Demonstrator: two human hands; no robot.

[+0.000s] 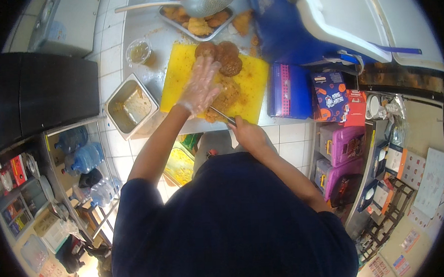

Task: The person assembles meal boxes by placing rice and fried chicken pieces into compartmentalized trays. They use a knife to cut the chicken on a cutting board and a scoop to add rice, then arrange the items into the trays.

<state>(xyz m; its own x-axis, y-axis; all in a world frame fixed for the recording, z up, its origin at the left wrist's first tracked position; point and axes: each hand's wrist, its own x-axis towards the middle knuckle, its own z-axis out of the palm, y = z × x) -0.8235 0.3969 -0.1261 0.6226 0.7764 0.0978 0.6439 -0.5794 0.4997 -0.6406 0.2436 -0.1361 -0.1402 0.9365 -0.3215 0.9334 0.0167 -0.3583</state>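
My left hand (201,87), in a clear plastic glove, lies with fingers stretched out over the yellow cutting board (254,81). Its fingertips reach the dark brown round patties (229,59) at the board's far side; whether they press on them I cannot tell. My right hand (250,134), bare, is closed round the handle of a knife (224,116) at the near edge. The blade slants up and left toward a heap of chopped brown food (228,92) by my left thumb, and its tip is partly hidden.
Beyond the board sits a metal tray (204,37) of breaded fried pieces, with a large skimmer (209,2) lying over it. To the left are a clear cup (139,51) and a steel pan (111,106). A blue box (294,92) borders the right.
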